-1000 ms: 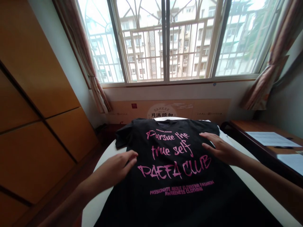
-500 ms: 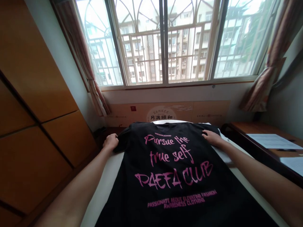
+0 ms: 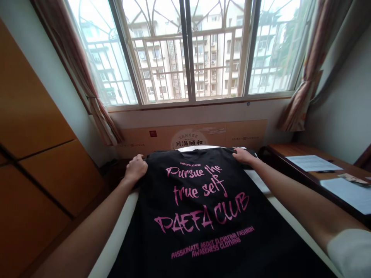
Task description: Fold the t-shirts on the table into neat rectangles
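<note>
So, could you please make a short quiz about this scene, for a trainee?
1. True or false: the left hand lies on the bottom hem of the black T-shirt.
2. Which things lie on the wooden desk at the right? A) a kettle and cups; B) sheets of paper; C) a folded towel.
3. Fill in the missing word from the pink print: "Pursue the true ____".

Key: 1. False, it is at the top edge, near the shoulder. 2. B. 3. self.
</note>
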Motion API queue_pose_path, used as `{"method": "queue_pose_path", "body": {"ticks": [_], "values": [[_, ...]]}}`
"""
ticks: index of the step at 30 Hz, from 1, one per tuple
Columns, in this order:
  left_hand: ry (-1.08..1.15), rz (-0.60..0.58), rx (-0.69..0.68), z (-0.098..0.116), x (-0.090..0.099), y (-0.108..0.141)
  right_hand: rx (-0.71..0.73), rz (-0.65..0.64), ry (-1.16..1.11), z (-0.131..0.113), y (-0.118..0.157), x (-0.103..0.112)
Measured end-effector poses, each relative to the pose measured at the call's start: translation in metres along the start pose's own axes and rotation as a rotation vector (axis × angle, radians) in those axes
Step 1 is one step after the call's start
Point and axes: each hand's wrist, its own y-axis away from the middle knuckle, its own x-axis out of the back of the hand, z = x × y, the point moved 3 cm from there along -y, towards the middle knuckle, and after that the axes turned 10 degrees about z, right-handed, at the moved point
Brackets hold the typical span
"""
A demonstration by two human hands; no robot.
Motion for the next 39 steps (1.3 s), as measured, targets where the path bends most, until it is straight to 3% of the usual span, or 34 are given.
{"method": "queue_pose_path", "body": {"ticks": [3, 5, 7, 10, 14, 17, 22, 25, 30, 34, 39], "values": [[0.102, -0.066, -0.227, 0.05, -0.014, -0.009, 0.083, -0.04, -0.027, -0.041, -0.013, -0.022], [0.035, -0.19, -0.283, 0.065, -0.027, -0.013, 0.111, -0.087, -0.023, -0.062, -0.016, -0.04], [-0.049, -0.286, -0.312, 0.066, -0.039, -0.014, 0.113, -0.139, -0.005, -0.068, -0.016, -0.055], [-0.093, -0.34, -0.354, 0.058, -0.047, -0.011, 0.085, -0.171, 0.039, -0.054, -0.011, -0.064], [-0.148, -0.384, -0.268, 0.055, -0.044, -0.001, -0.003, -0.148, 0.11, -0.028, -0.008, -0.062], [-0.189, -0.386, -0.22, 0.059, -0.039, 0.009, -0.039, -0.144, 0.145, -0.025, -0.007, -0.061], [-0.258, -0.246, -0.254, 0.072, -0.034, 0.031, -0.034, -0.15, 0.176, -0.035, -0.003, -0.062], [-0.24, -0.191, -0.334, 0.091, -0.039, 0.055, -0.034, -0.139, 0.193, -0.038, 0.0, -0.062], [-0.056, -0.349, -0.615, 0.122, -0.057, 0.101, -0.027, -0.133, 0.233, -0.038, 0.006, -0.059], [-0.037, -0.437, -0.604, 0.122, -0.064, 0.11, -0.006, -0.116, 0.276, -0.048, 0.01, -0.051], [-0.011, -0.343, -0.616, 0.118, -0.064, 0.112, 0.158, -0.119, 0.259, -0.095, 0.03, -0.055]]}}
